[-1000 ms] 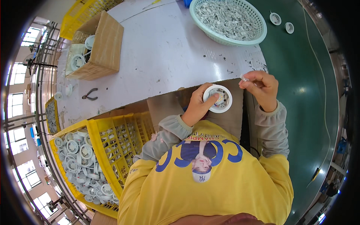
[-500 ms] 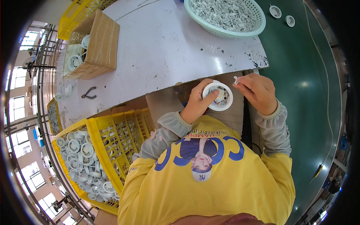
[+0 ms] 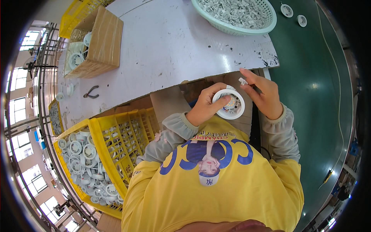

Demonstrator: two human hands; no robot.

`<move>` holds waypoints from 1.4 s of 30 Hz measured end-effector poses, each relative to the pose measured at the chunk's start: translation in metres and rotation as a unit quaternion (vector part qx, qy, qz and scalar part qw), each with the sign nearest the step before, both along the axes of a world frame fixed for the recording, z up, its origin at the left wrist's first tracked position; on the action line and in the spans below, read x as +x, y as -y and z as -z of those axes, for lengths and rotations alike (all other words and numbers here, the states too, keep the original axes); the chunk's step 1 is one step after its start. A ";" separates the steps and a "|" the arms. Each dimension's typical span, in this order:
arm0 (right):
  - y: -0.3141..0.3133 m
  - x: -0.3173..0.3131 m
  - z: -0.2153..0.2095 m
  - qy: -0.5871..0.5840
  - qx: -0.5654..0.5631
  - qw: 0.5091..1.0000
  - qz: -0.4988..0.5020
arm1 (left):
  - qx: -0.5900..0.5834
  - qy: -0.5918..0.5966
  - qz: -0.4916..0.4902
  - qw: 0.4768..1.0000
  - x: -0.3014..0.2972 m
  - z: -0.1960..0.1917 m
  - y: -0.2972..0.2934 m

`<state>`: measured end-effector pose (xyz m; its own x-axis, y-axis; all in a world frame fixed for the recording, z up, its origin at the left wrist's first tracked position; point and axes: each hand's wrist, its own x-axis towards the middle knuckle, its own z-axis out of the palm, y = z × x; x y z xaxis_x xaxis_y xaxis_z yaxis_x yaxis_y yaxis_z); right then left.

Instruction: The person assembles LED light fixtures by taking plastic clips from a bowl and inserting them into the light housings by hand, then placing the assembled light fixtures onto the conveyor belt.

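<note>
A round white downlight housing [image 3: 238, 110] with a small circuit board inside is gripped in my left hand [image 3: 206, 105], my thumb pressed over its inner face. Just right of it, my right hand [image 3: 266, 94] pinches a small white plastic clip [image 3: 242, 81] between thumb and index finger. The clip is apart from the housing, a short way above its upper right rim. Both hands are in front of my chest, just off the near edge of the white table [image 3: 174, 50].
A pale green basket [image 3: 217, 24] of small white parts stands at the table's far right. On the left are a cardboard box [image 3: 106, 42] with lamp housings, pliers [image 3: 91, 92] and a yellow crate [image 3: 110, 150] full of housings. Two housings lie on the green surface [image 3: 309, 96] at right.
The housing has shifted slightly right and down with my left hand. My right hand has turned, its index finger lifting outward, with the clip still in its pinch.
</note>
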<state>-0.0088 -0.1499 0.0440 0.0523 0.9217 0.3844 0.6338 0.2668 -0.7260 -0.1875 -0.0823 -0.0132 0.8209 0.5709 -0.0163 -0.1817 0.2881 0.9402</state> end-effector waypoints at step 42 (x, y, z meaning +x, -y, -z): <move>0.015 0.007 0.043 -0.248 -0.176 0.952 -0.039 | -0.005 -0.051 -0.034 0.998 0.004 0.003 0.009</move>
<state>-0.0016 -0.1649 0.0012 0.0736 0.9973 -0.0035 0.1784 -0.0166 -0.9838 -0.1834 -0.0909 -0.0160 0.7745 0.6241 -0.1028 -0.1050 0.2871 0.9521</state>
